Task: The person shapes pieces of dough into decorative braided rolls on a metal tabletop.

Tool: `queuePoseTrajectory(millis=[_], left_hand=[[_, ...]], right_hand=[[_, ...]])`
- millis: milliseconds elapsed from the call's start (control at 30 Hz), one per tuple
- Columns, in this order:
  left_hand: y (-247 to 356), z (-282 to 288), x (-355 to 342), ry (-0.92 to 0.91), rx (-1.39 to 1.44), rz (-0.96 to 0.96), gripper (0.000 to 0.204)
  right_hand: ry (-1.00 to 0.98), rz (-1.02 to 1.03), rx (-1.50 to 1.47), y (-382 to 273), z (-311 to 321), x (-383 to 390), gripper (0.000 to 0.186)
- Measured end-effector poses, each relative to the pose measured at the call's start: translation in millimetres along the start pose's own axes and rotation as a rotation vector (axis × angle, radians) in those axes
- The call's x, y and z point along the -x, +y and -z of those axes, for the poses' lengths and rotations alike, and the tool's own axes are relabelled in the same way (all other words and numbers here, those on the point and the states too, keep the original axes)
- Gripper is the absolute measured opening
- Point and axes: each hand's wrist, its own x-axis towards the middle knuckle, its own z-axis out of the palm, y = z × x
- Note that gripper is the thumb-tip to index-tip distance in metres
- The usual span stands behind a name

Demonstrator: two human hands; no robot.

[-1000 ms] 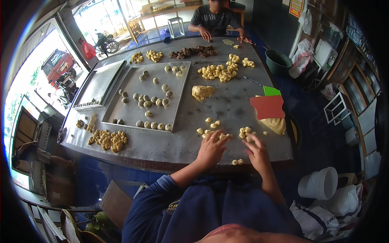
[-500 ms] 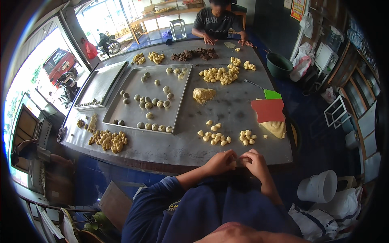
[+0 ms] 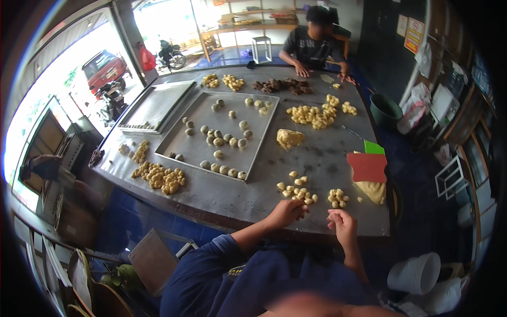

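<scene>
At the near table edge, my left hand [image 3: 288, 213] is closed with fingers curled, right beside a loose group of small pale dough balls [image 3: 288, 193]. My right hand [image 3: 344, 226] is closed too, thumb and fingers pinched together, just below a tighter cluster of dough balls [image 3: 338, 199]. Whatever either hand grips is too small or hidden to make out. A gap separates the two hands. Farther off sits a rough yellow dough lump [image 3: 290, 138]. To the right, a red sheet [image 3: 366, 167] partly covers a smooth dough mass [image 3: 371, 191], beside a green scraper [image 3: 374, 147].
A large metal tray [image 3: 203, 146] holds greyish-green balls; a smaller tray [image 3: 154, 105] stands beyond it. Yellow pieces [image 3: 158, 178], brown chunks [image 3: 282, 85] and yellow dough balls [image 3: 314, 115] lie in heaps. Across the table a person [image 3: 313, 45] rests hands on it.
My hands, close together before, have moved apart, the left toward the loose dough balls. The view has shifted, so the table sits lower and further right.
</scene>
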Motion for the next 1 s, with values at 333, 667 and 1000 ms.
queuePoseTrajectory(millis=[333,667,1000], left_hand=[[-17,13,9,0.045,0.113,-0.057,0.033],[-26,10,-2,0.219,-0.549,-0.329,0.036],[-58,94,92,0.550,-0.786,-0.227,0.037]], right_hand=[[0.088,0.132,0.162,-4,-4,-1,0.029],[0.166,0.499,0.495,-2,-63,-8,0.016],[0.029,0.463,1.190,35,51,-79,0.081]])
